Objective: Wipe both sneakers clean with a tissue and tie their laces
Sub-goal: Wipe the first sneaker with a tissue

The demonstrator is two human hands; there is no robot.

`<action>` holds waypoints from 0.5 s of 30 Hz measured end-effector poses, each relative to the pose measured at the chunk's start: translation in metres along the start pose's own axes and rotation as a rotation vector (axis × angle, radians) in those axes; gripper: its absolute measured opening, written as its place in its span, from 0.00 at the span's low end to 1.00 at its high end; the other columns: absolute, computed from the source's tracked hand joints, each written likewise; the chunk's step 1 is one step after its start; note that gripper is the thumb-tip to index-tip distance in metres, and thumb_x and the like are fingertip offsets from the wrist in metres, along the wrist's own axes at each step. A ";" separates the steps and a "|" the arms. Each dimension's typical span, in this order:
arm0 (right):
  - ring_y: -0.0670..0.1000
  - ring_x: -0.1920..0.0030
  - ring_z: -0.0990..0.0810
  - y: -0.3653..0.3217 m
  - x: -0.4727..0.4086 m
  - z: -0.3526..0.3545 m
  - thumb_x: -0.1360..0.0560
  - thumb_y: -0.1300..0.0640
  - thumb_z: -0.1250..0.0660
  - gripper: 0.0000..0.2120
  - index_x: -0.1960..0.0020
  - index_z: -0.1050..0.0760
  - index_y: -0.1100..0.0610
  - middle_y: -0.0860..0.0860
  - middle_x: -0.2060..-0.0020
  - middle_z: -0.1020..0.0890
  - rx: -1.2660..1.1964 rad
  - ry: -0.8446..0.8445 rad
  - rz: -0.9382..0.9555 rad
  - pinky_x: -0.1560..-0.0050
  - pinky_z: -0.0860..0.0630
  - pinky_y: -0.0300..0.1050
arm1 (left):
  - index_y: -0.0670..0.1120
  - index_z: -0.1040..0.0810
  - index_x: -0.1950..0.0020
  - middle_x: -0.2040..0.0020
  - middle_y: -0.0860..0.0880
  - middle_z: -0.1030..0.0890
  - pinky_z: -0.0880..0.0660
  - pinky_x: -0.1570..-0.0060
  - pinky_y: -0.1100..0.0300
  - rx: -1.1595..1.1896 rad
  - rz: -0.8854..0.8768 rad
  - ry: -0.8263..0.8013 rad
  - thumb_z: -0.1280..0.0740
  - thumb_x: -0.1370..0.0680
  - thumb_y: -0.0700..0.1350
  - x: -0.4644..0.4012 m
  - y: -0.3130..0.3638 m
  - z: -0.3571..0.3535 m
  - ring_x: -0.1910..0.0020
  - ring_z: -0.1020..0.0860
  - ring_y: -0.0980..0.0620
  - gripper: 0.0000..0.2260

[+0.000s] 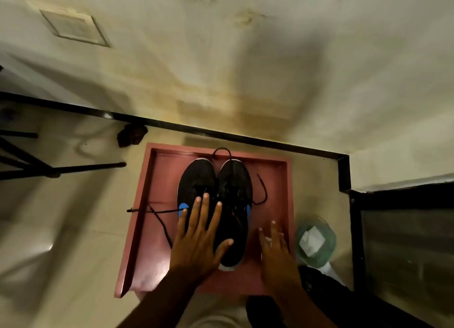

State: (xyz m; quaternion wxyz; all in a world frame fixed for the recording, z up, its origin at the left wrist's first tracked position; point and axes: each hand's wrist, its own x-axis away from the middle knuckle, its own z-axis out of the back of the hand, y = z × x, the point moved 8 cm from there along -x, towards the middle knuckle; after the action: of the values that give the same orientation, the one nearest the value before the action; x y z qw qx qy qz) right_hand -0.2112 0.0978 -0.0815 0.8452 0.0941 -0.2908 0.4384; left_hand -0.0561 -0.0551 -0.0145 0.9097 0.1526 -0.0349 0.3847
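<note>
- Lying flat, the left hand (196,239) spreads straight fingers over the black sneakers (216,205).
- The right hand (274,248) is loose beside them, holding nothing.
- A tissue (312,240) sits right of the pink tray (147,229).

A lived-in home, a floor corner by the look of it: pale glossy floor tiles (73,229) meet a stained cream wall (245,70) along a black skirting (221,131), a switch plate (73,28) (blurred) at 10 o'clock, dark metal furniture legs (61,168) at 9 o'clock
</note>
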 end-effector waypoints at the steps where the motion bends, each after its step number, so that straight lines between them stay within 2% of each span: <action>1: 0.64 0.19 0.43 0.001 -0.002 -0.004 0.16 0.59 0.40 0.31 0.17 0.46 0.49 0.57 0.17 0.54 0.000 -0.024 -0.013 0.25 0.32 0.58 | 0.49 0.45 0.16 0.16 0.40 0.51 0.48 0.22 0.39 0.008 -0.002 -0.002 0.47 0.19 0.69 -0.005 0.002 -0.001 0.17 0.51 0.41 0.37; 2: 0.66 0.26 0.31 0.001 -0.004 0.002 0.18 0.58 0.35 0.27 0.21 0.36 0.51 0.61 0.19 0.41 -0.045 0.066 -0.019 0.33 0.25 0.60 | 0.49 0.43 0.16 0.16 0.40 0.51 0.49 0.21 0.40 0.024 0.008 0.009 0.46 0.19 0.68 -0.009 0.003 -0.001 0.17 0.51 0.40 0.36; 3: 0.67 0.39 0.20 0.006 -0.005 0.001 0.22 0.59 0.29 0.21 0.29 0.24 0.55 0.63 0.29 0.27 -0.076 0.146 -0.021 0.44 0.19 0.60 | 0.50 0.41 0.17 0.16 0.40 0.50 0.50 0.22 0.41 0.024 0.014 0.014 0.45 0.19 0.67 -0.013 0.004 -0.003 0.17 0.51 0.40 0.35; 4: 0.65 0.52 0.16 0.012 -0.007 -0.005 0.27 0.60 0.26 0.15 0.41 0.19 0.59 0.62 0.42 0.19 -0.106 0.117 -0.039 0.56 0.18 0.59 | 0.50 0.40 0.17 0.16 0.39 0.50 0.49 0.22 0.41 0.029 0.015 0.021 0.44 0.20 0.67 -0.017 0.006 -0.004 0.17 0.50 0.39 0.35; 5: 0.64 0.60 0.16 0.015 -0.005 -0.008 0.31 0.61 0.27 0.09 0.51 0.18 0.62 0.61 0.53 0.18 -0.149 0.135 -0.037 0.63 0.19 0.56 | 0.50 0.39 0.18 0.16 0.39 0.50 0.48 0.23 0.40 0.051 0.035 -0.018 0.43 0.20 0.66 -0.018 0.006 -0.008 0.17 0.50 0.39 0.34; 6: 0.63 0.64 0.16 0.016 -0.002 -0.005 0.32 0.61 0.30 0.06 0.58 0.19 0.63 0.61 0.60 0.19 -0.205 0.173 -0.019 0.66 0.20 0.53 | 0.50 0.39 0.18 0.16 0.39 0.50 0.47 0.23 0.39 0.066 0.045 -0.049 0.41 0.21 0.65 -0.017 0.007 -0.012 0.17 0.50 0.39 0.34; 7: 0.61 0.64 0.17 0.017 0.001 0.006 0.30 0.60 0.33 0.07 0.61 0.20 0.64 0.60 0.62 0.19 -0.289 0.252 -0.011 0.65 0.21 0.50 | 0.50 0.40 0.18 0.16 0.39 0.50 0.46 0.23 0.39 0.074 0.051 -0.069 0.40 0.21 0.64 -0.016 0.007 -0.013 0.17 0.50 0.40 0.35; 9: 0.58 0.58 0.17 0.017 0.006 0.032 0.24 0.61 0.33 0.06 0.56 0.19 0.63 0.58 0.59 0.18 -0.496 0.339 -0.060 0.56 0.23 0.47 | 0.51 0.42 0.17 0.16 0.40 0.50 0.47 0.22 0.39 0.092 0.075 -0.111 0.37 0.21 0.61 -0.016 0.005 -0.014 0.17 0.51 0.40 0.35; 11: 0.51 0.55 0.18 0.019 0.009 0.051 0.22 0.62 0.30 0.02 0.51 0.19 0.57 0.52 0.56 0.17 -0.712 0.419 -0.128 0.53 0.23 0.46 | 0.52 0.43 0.17 0.16 0.43 0.47 0.51 0.21 0.41 0.110 0.100 -0.137 0.36 0.20 0.58 -0.018 0.004 -0.011 0.17 0.51 0.42 0.34; 13: 0.40 0.57 0.18 0.015 0.012 0.073 0.21 0.61 0.30 0.05 0.50 0.19 0.51 0.45 0.59 0.17 -0.836 0.550 -0.147 0.55 0.24 0.36 | 0.52 0.41 0.18 0.17 0.46 0.42 0.52 0.21 0.42 0.117 0.116 -0.124 0.35 0.20 0.56 -0.020 0.003 -0.010 0.17 0.50 0.44 0.32; 15: 0.35 0.60 0.18 0.011 0.010 0.088 0.21 0.62 0.30 0.07 0.47 0.18 0.52 0.41 0.59 0.17 -0.989 0.636 -0.155 0.59 0.26 0.28 | 0.52 0.39 0.20 0.18 0.47 0.39 0.51 0.21 0.41 0.124 0.119 -0.113 0.33 0.21 0.54 -0.023 0.002 -0.008 0.17 0.48 0.44 0.31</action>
State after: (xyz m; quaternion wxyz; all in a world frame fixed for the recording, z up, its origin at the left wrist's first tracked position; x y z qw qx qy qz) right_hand -0.2517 0.0743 -0.0050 0.8640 -0.4259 -0.1852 0.1947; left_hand -0.0740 -0.0676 -0.0254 0.8705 0.2276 -0.0712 0.4305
